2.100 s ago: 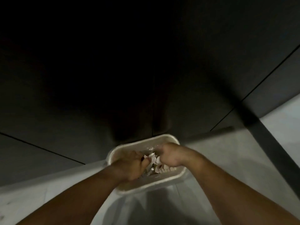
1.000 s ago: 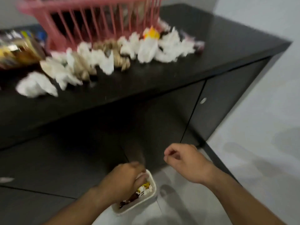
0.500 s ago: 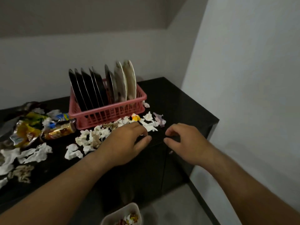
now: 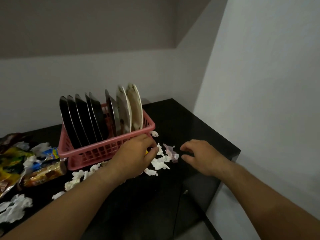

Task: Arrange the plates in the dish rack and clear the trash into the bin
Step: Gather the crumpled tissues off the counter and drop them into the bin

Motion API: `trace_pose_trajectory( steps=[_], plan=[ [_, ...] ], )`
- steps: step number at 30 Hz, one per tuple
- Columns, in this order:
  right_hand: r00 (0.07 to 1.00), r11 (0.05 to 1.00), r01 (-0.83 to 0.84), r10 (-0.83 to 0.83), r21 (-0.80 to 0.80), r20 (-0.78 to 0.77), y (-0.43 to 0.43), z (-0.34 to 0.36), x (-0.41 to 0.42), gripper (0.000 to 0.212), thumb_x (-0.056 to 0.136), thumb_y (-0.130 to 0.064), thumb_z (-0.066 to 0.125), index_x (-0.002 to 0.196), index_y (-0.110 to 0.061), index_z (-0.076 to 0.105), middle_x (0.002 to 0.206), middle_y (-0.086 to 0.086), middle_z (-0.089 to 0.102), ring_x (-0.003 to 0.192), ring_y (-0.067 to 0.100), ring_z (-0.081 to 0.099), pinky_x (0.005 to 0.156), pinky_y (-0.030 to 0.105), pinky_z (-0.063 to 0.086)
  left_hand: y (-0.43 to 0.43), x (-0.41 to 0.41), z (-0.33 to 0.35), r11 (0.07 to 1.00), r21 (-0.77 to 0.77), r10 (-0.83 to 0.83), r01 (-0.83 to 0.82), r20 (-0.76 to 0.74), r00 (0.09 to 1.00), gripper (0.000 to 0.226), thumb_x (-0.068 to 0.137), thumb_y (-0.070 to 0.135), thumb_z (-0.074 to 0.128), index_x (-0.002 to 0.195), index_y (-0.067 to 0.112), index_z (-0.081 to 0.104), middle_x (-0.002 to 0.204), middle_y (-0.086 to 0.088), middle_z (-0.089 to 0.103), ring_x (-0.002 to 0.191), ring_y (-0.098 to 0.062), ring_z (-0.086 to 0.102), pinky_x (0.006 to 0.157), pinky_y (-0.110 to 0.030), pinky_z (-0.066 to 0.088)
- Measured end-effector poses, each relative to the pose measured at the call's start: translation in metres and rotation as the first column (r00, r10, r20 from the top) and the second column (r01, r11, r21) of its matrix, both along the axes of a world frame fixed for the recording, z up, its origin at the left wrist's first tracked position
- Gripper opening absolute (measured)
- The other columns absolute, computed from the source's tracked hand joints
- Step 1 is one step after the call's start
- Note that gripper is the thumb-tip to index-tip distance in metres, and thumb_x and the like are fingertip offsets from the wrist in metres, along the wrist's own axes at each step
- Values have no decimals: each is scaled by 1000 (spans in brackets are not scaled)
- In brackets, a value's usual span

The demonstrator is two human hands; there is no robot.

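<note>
Black counter (image 4: 181,118), scraps (image 4: 160,163) strewn by rack (image 4: 103,149).
Right hand (image 4: 202,158) is held wide, empty; left hand (image 4: 135,158) grip cannot be told.

Dim, flat indoor light, brightest on right-hand wall (image 4: 268,84), black countertop (image 4: 181,122) swallowing detail, plates (image 4: 133,104) motion-blurred at top, wide-angle bending near edges.

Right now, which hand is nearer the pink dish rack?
Left. The left hand sits at the front wall of the pink dish rack; the right hand is apart, farther right over the counter.
</note>
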State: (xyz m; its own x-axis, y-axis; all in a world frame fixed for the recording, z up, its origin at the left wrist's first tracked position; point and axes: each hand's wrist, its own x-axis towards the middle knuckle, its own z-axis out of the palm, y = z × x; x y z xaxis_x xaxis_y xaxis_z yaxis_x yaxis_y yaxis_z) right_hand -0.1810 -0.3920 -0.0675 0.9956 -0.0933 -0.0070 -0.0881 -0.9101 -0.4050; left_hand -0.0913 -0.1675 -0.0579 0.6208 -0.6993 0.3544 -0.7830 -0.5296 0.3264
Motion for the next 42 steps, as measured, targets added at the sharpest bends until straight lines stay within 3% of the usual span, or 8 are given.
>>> trace_pose_trajectory(
  steps=[14, 21, 23, 26, 31, 36, 39, 42],
  plan=[
    [910, 933, -360, 348, -12, -227, -65, -47, 209, 46, 98, -31, 57, 142, -20, 48, 146, -2, 41, 128, 17, 47, 104, 36, 45, -79, 76, -58, 975, 57, 219, -215, -71, 973, 23, 93, 45, 49, 98, 29, 64, 93, 15, 59, 82, -1, 54, 72, -19, 44],
    [833, 851, -522, 497, -52, -243, -55, -66, 287, 73, 94, -33, 62, 155, -30, 22, 165, -3, 11, 146, 28, 22, 115, 48, 32, -90, 73, -80, 944, 117, 323, -310, -121, 939, 35, 92, 47, 40, 102, 26, 66, 97, 13, 61, 88, -6, 59, 73, -18, 45],
    [817, 841, -541, 518, -27, -251, -55, -77, 294, 61, 96, -33, 59, 150, -33, 33, 159, -3, 27, 141, 27, 31, 110, 49, 38, -92, 74, -83, 939, 126, 333, -319, -118, 935, 34, 92, 46, 41, 103, 25, 66, 98, 12, 62, 90, -6, 58, 75, -21, 48],
    [824, 836, -549, 536, -23, -184, -61, -94, 288, 30, 98, -31, 53, 128, -31, 54, 126, -1, 56, 117, 22, 51, 96, 42, 48, -95, 76, -89, 931, 154, 347, -331, -97, 933, 33, 90, 45, 43, 104, 25, 66, 99, 11, 62, 90, -7, 57, 76, -21, 47],
    [870, 883, -469, 459, -15, -179, -86, -94, 265, 22, 99, -23, 51, 120, -20, 58, 117, 1, 56, 104, 18, 54, 87, 32, 47, -116, 82, -91, 935, 238, 265, -263, 22, 964, 33, 84, 46, 51, 106, 26, 65, 100, 8, 64, 90, -14, 57, 76, -30, 50],
    [951, 966, -197, 231, 170, -207, -122, -72, 228, 11, 92, -22, 64, 100, -28, 59, 103, -8, 54, 88, 9, 58, 83, 34, 54, -142, 86, -88, 798, 600, 158, -55, -121, 980, 91, 72, 75, 55, 147, 30, 31, 148, 11, 36, 139, -16, 24, 112, -39, 23],
    [979, 971, -85, 124, 223, -164, -137, -65, 204, 10, 89, -20, 67, 93, -27, 61, 103, -7, 56, 85, 10, 60, 79, 31, 56, -153, 90, -99, 728, 685, 121, -27, -89, 989, 80, 81, 65, 55, 147, 28, 32, 148, 5, 38, 136, -20, 30, 111, -42, 25],
    [987, 947, 3, 48, 322, -152, -144, -62, 179, 11, 92, -18, 65, 93, -28, 60, 94, -5, 62, 80, 11, 63, 66, 24, 51, -159, 96, -107, 763, 646, 70, -13, -62, 996, 52, 93, 50, 49, 139, 27, 46, 143, 3, 45, 128, -19, 40, 105, -37, 31]
  ],
)
